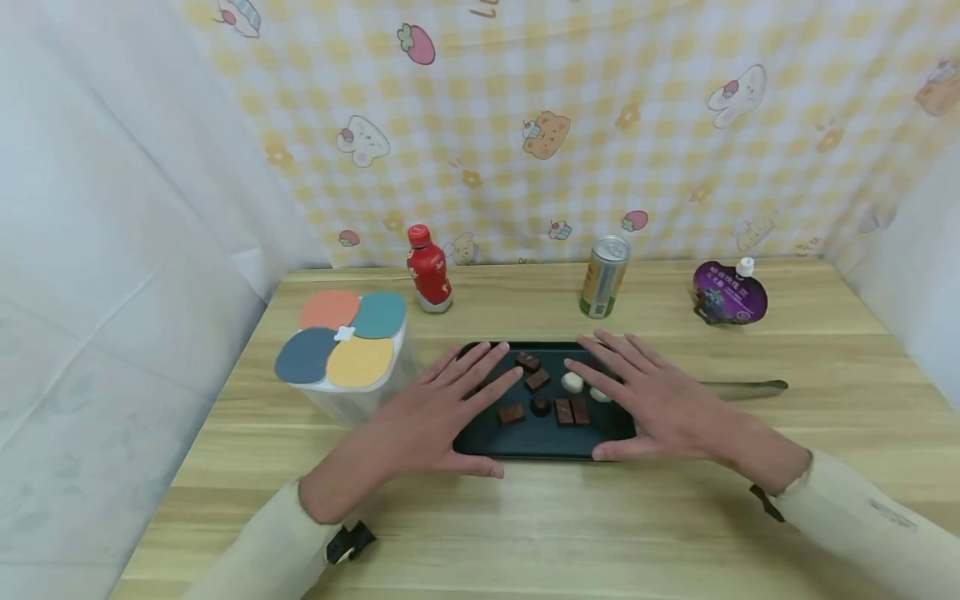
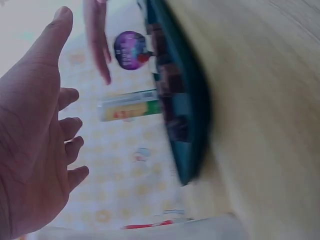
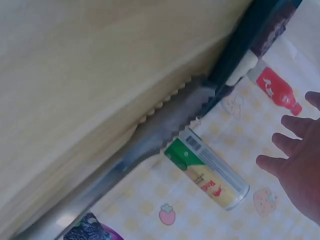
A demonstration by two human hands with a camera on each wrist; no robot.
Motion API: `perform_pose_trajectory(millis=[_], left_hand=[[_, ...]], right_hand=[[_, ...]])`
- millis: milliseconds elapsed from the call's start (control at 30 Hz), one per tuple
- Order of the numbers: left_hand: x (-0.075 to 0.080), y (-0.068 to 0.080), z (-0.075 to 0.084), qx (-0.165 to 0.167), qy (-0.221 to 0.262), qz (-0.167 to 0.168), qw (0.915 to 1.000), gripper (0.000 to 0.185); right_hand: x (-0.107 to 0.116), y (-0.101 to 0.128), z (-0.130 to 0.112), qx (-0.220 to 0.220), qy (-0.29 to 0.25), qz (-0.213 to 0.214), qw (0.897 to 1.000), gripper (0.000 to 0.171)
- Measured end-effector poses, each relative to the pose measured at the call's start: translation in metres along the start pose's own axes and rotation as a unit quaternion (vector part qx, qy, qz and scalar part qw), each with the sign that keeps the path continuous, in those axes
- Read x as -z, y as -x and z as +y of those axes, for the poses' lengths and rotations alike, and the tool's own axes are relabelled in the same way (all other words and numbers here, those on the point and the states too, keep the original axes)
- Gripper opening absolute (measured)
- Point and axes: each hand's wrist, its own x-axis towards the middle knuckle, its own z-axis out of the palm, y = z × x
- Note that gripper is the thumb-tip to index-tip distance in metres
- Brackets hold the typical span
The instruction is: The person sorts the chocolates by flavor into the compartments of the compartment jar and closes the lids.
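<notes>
A dark teal tray [image 1: 540, 444] lies on the table with several brown chocolate pieces [image 1: 512, 414] and white ones [image 1: 572, 382] on it. Over its left end my left hand [image 1: 435, 412] is spread, palm down, holding nothing. My right hand [image 1: 660, 404] spreads likewise over the right end, partly hiding the white pieces. The left wrist view shows the left hand [image 2: 32, 130] raised above the tray's level. Beside the tray's right end lies a metal utensil with toothed edges, like serving tongs [image 3: 167, 117]; in the head view its handle [image 1: 750, 385] sticks out past my right hand.
Left of the tray stands a container with a four-coloured lid [image 1: 360, 361]. Behind are a red bottle [image 1: 430, 271], a can [image 1: 604, 277] and a purple spouted pouch [image 1: 729, 292]. A checked cloth [image 1: 480, 125] hangs along the table's back edge.
</notes>
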Motion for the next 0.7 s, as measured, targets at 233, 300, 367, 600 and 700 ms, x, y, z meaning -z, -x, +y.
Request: perform_pose_trajectory(millis=[233,300,367,600,700], left_hand=[[0.04,0.017,0.011,0.02,-0.032,0.042,0.9984,0.108],[0.051,0.024,0.011,0.038,-0.036,0.055,0.9971,0.106],[0.06,0.032,0.007,0.059,-0.037,0.07,0.9951,0.101],[0.07,0.062,-0.024,0.125,-0.037,0.108,0.9855,0.094],[0.067,0.075,-0.04,0.143,-0.013,0.119,0.9825,0.092]], right_hand=[[0.013,-0.017,-0.002,0.013,0.005,0.021,1.0,0.1],[0.016,-0.028,-0.004,0.022,0.0,0.022,1.0,0.097],[0.017,-0.04,-0.006,0.032,-0.012,0.024,0.999,0.094],[0.016,-0.093,-0.015,0.073,-0.056,0.058,0.994,0.081],[0.013,-0.115,-0.023,0.088,-0.069,0.071,0.991,0.079]])
